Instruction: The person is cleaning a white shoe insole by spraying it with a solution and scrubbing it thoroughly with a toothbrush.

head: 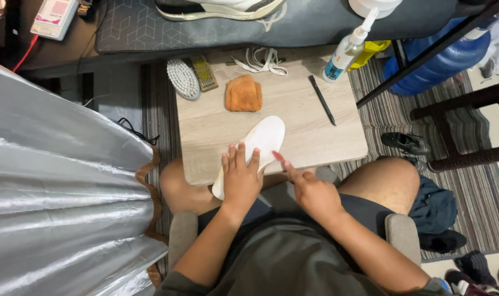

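Left hand (241, 178) pressing flat on the near end of a white shoe insole (259, 143), fingers spread and lying along its top, palm down, nothing gripped, only pinning. Right hand (310, 192) hovering just beside the insole's right edge, index finger extended toward it, fingertip (278, 156) looking to be touching or nearly touching that edge, remaining fingers curled loosely, nothing visibly held.

Insole lying on the near-left part of a small light wooden table (293, 123), near end overhanging the table's front edge above the lap. Long axis running diagonally, from lower left by the left hand up and away to the right. Left hand sitting on it, so nearer; right hand coming at it from the side, roughly across the long axis.

Farther out on the table: folded orange cloth (243, 93) beyond the insole's far tip, well apart; white-bristled brush (183, 78) and a smaller wooden brush (204, 72) at the far-left corner; white laces (260, 59) at the far edge; slim black pen-like tool (322, 100) lying slanted to the right; spray bottle (345, 53) at the far-right corner. White sneaker (219, 8) resting on a grey mat beyond the table.
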